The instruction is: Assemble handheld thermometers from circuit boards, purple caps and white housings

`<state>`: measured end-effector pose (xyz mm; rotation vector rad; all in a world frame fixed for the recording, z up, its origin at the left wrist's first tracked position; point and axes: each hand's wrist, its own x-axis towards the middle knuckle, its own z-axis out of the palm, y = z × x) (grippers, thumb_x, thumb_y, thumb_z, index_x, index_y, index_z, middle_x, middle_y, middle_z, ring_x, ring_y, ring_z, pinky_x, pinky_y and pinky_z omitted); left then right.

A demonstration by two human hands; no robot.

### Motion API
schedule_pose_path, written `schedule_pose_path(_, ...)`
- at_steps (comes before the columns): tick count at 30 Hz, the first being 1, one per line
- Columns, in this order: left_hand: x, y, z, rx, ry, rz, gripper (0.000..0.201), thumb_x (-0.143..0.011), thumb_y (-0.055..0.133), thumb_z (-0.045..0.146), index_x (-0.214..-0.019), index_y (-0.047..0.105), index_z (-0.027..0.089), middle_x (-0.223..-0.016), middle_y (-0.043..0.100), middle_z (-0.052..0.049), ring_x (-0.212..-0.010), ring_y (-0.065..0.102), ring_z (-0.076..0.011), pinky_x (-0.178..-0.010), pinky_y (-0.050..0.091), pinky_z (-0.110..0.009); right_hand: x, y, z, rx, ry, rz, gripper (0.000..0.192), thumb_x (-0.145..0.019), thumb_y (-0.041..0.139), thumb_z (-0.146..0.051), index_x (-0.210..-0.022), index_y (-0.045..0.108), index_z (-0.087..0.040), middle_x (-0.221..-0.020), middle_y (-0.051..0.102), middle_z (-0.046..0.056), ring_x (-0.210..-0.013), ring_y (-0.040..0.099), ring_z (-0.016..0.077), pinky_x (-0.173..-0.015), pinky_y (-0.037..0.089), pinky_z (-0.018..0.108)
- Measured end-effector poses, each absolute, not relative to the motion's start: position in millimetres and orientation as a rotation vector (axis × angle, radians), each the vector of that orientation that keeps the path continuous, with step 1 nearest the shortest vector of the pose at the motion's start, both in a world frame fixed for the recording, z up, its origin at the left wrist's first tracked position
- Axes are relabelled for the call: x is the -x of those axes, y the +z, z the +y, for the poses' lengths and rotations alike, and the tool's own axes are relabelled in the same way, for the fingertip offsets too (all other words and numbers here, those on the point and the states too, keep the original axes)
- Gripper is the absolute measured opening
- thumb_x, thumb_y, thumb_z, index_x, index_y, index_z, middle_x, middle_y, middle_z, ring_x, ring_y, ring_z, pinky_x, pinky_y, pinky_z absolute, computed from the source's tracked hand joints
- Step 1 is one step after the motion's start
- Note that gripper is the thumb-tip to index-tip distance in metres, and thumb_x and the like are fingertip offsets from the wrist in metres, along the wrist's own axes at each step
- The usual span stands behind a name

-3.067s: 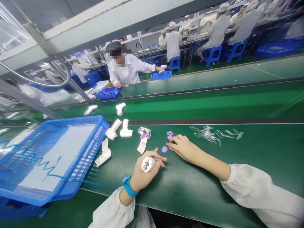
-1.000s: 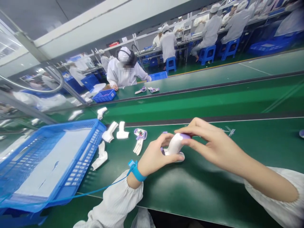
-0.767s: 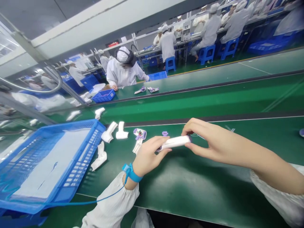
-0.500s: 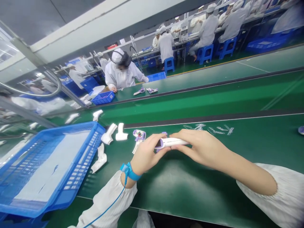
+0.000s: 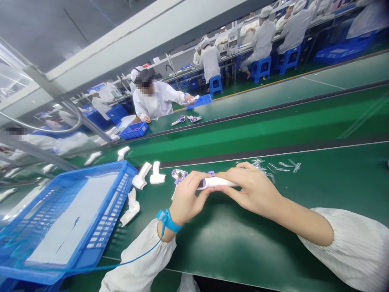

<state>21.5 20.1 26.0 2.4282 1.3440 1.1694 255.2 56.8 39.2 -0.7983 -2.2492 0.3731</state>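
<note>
White plastic handset, purple-trimmed left end, long axis level across frame centre; my left hand and right hand fingers pinch its ends.

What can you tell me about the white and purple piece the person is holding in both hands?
The white and purple piece is a slim, smooth part that looks like moulded plastic, mostly white with a purple end towards the left hand. It lies roughly level just above the green table, pinched at its purple end by the left hand and gripped along its white length by the right hand. Fingers hide much of it.
</note>
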Motion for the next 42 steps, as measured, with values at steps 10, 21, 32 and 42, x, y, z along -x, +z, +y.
schedule_pose_path(10, 3, 14, 30, -2.725, 1.423, 1.134, 0.043, -0.103, 0.064, 0.007, -0.141, 0.062, 0.027, -0.144, 0.066, -0.014, -0.150, 0.057, -0.0330, -0.116, 0.060, -0.052, -265, 55, 83, 1.058, 1.641, -1.656, 0.058, -0.099, 0.063, -0.071, -0.103, 0.078, -0.015, -0.098, 0.082, 0.010, -0.067, 0.069, 0.0162, -0.063, 0.047, 0.029)
schedule_pose_path(21, 17, 32, 31, -2.875, 1.285, 0.794, 0.055, -0.101, 0.066, 0.004, -0.153, 0.058, 0.021, -0.135, 0.074, -0.017, -0.144, 0.064, -0.0326, -0.111, 0.063, -0.049, -258, 39, 67, 0.631, 2.520, -1.319, 0.033, -0.092, 0.080, -0.045, -0.103, 0.070, -0.015, -0.067, 0.061, -0.006, -0.042, 0.048, 0.0060, -0.045, 0.054, 0.021)
schedule_pose_path(32, 5, 24, 12, -2.732, 1.438, 0.962, 0.036, -0.099, 0.058, -0.003, -0.117, 0.073, 0.023, -0.125, 0.076, -0.012, -0.133, 0.071, -0.0317, -0.104, 0.066, -0.051, -246, 28, 53, 0.714, 2.529, -1.201, 0.042, -0.086, 0.087, -0.051, -0.089, 0.064, -0.017, -0.058, 0.061, -0.007, -0.039, 0.049, 0.0061, -0.040, 0.051, 0.018)
schedule_pose_path(42, -3, 26, 17, -1.929, 1.632, 0.995, 0.043, -0.112, 0.047, 0.054, -0.125, 0.070, 0.020, -0.116, 0.076, -0.013, -0.115, 0.075, -0.0281, -0.100, 0.062, -0.046, -231, 12, 36, 0.536, 2.554, -1.034, 0.042, -0.098, 0.072, -0.056, -0.103, 0.067, -0.015, -0.061, 0.060, -0.006, -0.039, 0.051, 0.0074, -0.045, 0.056, 0.021)
